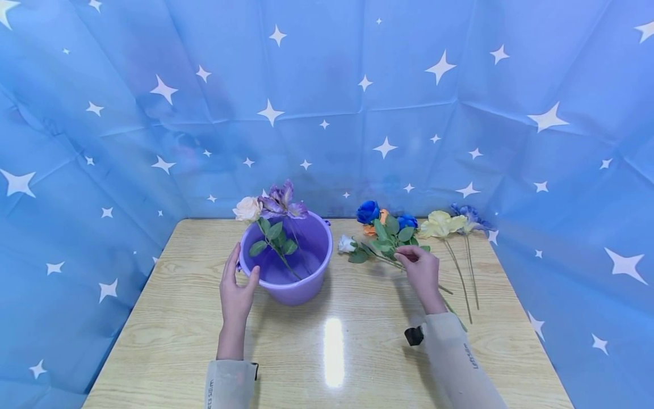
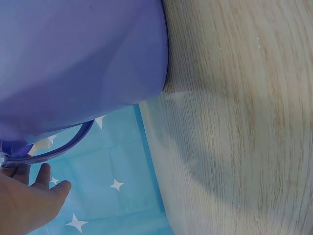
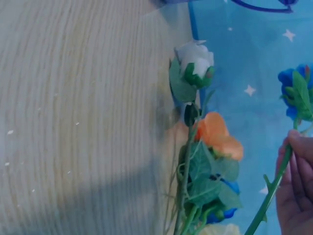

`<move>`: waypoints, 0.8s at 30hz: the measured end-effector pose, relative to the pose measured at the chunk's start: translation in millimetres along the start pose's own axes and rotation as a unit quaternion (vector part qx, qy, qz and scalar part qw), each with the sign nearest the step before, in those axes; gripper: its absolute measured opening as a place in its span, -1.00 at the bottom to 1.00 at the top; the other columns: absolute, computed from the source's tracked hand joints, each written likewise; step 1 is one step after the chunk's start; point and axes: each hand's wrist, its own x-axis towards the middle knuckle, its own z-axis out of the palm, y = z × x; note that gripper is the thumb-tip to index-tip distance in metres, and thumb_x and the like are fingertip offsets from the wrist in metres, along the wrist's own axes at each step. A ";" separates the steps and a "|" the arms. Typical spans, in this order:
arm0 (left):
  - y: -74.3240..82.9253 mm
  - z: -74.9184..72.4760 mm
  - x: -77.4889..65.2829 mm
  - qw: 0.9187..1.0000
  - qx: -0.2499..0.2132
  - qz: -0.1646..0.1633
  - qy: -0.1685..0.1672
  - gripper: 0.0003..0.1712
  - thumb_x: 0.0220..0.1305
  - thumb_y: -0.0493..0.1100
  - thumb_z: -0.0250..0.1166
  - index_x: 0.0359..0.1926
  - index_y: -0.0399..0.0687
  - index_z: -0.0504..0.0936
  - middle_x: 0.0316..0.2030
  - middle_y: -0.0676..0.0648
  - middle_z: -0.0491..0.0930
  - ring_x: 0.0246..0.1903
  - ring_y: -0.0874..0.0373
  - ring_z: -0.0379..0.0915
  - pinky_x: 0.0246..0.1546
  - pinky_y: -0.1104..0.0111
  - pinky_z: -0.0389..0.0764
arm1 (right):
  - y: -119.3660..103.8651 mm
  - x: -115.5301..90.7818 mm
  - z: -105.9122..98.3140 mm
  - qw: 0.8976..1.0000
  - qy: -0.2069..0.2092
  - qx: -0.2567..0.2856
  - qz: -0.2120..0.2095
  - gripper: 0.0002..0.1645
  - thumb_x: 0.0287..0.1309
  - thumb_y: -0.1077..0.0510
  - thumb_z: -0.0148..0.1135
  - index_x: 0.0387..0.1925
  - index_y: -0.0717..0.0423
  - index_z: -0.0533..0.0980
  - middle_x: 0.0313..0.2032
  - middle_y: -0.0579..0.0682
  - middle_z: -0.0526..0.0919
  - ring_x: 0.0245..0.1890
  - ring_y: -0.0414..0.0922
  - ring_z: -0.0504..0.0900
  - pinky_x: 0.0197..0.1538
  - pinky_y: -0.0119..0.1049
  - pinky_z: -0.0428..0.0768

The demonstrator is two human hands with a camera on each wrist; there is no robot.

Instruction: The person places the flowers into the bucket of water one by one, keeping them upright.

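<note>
A purple bucket [image 1: 296, 292] stands upright on the table with a white rose [image 1: 248, 209] and a purple iris-like flower [image 1: 283, 200] leaning in it. My left hand [image 1: 239, 289] rests at its left rim, thumb and fingers spread apart, beside the bucket's handle [image 2: 68, 144]. To the right, my right hand [image 1: 421, 272] pinches the green stem [image 3: 274, 188] of a blue rose [image 3: 296, 93] between thumb and fingers. Close by lie a pale white rose [image 1: 346, 244], orange flowers [image 3: 217, 134] and another blue rose [image 1: 407, 221].
Farther right on the wooden table [image 1: 168, 324] lie a pale yellow flower [image 1: 440, 224] and a blue-violet flower [image 1: 471, 218], long stems toward the front. A blue curtain [image 1: 327, 142] with white stars hangs behind the table and along its sides.
</note>
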 end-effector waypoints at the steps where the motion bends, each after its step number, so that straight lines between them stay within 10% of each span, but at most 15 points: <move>1: 0.3 -0.2 -0.2 1.000 0.001 -0.001 0.000 -0.23 0.25 -0.20 0.36 0.46 0.04 0.33 0.45 -0.13 0.32 0.42 -0.10 0.26 0.49 -0.01 0.25 | -1.1 0.3 0.3 1.000 0.000 0.001 0.000 -0.82 0.19 0.13 0.39 -0.19 0.09 0.72 -0.26 0.10 0.79 -0.35 -0.21 0.67 -0.39 -0.53 0.59; 24: 1.5 -0.1 -1.1 1.000 0.008 0.001 0.001 -0.21 0.22 -0.24 0.37 0.46 0.00 0.33 0.44 -0.18 0.32 0.41 -0.13 0.28 0.47 -0.03 0.29 | -33.7 10.5 6.4 0.999 0.006 0.047 -0.025 -0.85 0.15 0.17 0.42 -0.22 0.09 0.73 -0.29 0.07 0.79 -0.42 -0.44 0.57 -0.38 -0.58 0.56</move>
